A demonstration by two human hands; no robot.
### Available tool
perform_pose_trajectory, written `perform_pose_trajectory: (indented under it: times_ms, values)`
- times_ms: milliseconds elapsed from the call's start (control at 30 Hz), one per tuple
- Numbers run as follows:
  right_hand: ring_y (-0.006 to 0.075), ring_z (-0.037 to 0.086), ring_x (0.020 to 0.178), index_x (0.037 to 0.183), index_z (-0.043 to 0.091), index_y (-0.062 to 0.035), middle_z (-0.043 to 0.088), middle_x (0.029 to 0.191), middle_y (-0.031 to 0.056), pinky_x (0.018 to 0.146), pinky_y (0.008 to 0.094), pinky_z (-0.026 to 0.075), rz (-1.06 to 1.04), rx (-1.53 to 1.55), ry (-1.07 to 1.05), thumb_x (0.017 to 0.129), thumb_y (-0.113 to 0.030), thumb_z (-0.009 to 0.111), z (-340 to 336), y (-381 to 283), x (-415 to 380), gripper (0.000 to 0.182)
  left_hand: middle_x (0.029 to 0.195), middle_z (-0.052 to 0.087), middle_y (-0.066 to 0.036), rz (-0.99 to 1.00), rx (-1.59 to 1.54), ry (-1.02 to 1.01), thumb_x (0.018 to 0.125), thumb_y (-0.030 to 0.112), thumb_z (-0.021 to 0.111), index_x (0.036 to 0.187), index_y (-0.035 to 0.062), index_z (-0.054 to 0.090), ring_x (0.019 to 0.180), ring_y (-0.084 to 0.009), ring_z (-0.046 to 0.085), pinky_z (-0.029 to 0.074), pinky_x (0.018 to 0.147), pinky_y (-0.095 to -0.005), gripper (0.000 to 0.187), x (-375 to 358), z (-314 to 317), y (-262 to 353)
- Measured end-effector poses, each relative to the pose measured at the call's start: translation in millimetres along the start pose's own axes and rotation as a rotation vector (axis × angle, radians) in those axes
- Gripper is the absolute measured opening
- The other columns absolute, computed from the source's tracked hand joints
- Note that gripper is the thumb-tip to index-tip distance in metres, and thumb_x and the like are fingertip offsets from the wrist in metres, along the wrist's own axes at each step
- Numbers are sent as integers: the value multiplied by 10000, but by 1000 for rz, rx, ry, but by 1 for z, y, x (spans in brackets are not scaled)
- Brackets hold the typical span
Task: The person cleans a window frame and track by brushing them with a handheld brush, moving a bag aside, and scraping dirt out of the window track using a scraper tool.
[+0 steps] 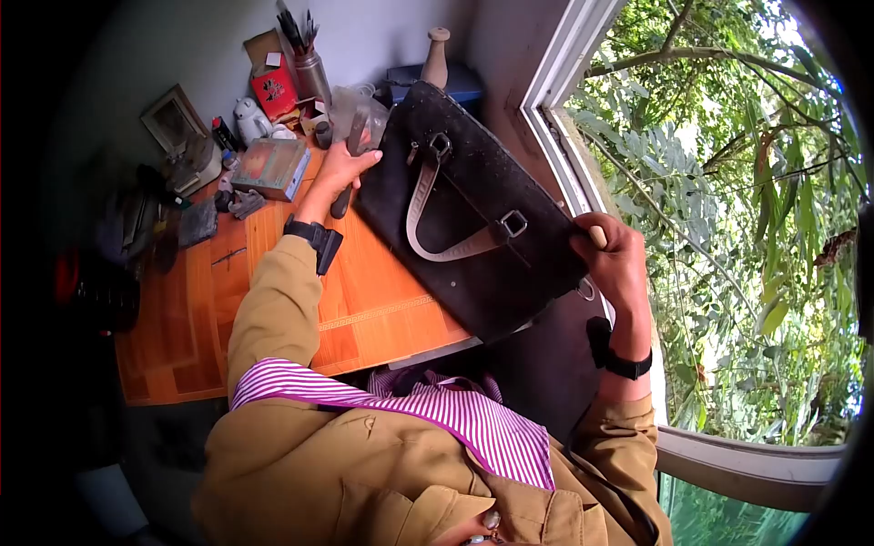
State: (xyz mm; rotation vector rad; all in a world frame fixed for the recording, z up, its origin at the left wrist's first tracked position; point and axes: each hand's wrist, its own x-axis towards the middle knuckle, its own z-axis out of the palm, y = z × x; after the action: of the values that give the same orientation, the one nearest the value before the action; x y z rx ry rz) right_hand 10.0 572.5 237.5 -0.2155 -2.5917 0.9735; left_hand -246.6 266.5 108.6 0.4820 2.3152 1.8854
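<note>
A black handbag point(473, 218) lies tilted across the right side of the wooden desk, its light strap handle point(423, 209) looped over the front and metal rings at the strap ends. My right hand point(617, 259) grips the bag's right upper corner, thumb on the near face. Left of the bag, my left hand point(341, 170) is closed around a dark long-handled tool point(340, 202), whose kind I cannot make out. Its lower end shows below my palm. Just beyond that hand sits a crumpled clear plastic bag point(371, 102).
The wooden desk point(382, 323) holds a box point(273, 166), a white thermos-like jug point(250, 120), a picture frame point(173, 118), a metal pen holder point(311, 77) and a red box point(275, 91). A blue box point(464, 84) stands behind the handbag. The window frame point(569, 150) borders the right.
</note>
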Motion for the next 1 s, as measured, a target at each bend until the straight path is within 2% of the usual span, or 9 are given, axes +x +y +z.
perform_pose_trajectory:
  times_ms: [100,167,300,500,600,700,733,833,1000]
  values:
    - [229,619,682,860,653,-61,643,762,126,651,311,473,149,31,-19,703,-51,663,0,14,10,158,880,597,-48,-208,-27,-301,764,236,681,1209,-8,474,431,-84,446,348,365,-226,548,3,3,-21]
    - [237,621,687,889,663,-88,643,755,130,649,329,470,130,-49,-15,710,-96,673,1,29,17,180,750,563,-3,-205,-77,-269,769,318,674,1194,64,504,418,-72,409,308,353,-221,524,-8,16,-31]
    - [302,610,699,879,653,-94,632,763,146,646,371,463,217,-70,-7,721,-160,676,4,46,23,172,737,561,28,-400,40,-239,808,424,619,1184,90,517,440,-47,408,292,356,-199,513,-19,19,-12]
    - [371,578,705,788,617,-41,600,728,190,634,412,446,287,-120,27,713,-176,676,-15,37,10,165,622,530,-28,-474,52,-147,818,286,639,911,22,576,333,-126,420,317,315,-256,287,-11,21,-42]
    - [343,575,665,762,605,-31,597,705,179,617,386,444,327,-170,79,681,-174,707,-53,25,1,192,595,532,-44,-341,83,-198,820,248,632,861,8,579,325,-138,424,311,309,-274,249,2,43,-20]
    - [137,571,605,826,669,-23,634,669,61,587,303,457,448,-93,206,682,-126,703,-111,58,-1,181,558,524,-33,-134,-3,-264,836,210,610,822,13,593,343,-121,429,322,329,-261,198,29,73,38]
    - [123,554,598,825,668,-4,626,669,48,560,285,446,519,-36,252,685,-116,702,-130,79,-2,183,592,544,-29,-91,-50,-283,836,214,616,835,6,609,362,-104,439,336,352,-249,207,36,83,58]
    - [153,542,563,858,666,-8,617,691,59,512,294,430,790,-59,265,675,-103,703,-167,143,-18,209,664,544,11,93,-154,-157,808,292,667,865,-5,629,414,-72,438,350,392,-217,305,32,116,107]
    - [206,605,636,893,676,-22,655,758,112,554,323,478,902,-155,229,688,-169,730,-141,196,-65,258,615,476,8,-142,-214,-276,715,545,690,834,52,549,401,-86,422,338,377,-228,527,-11,162,69]
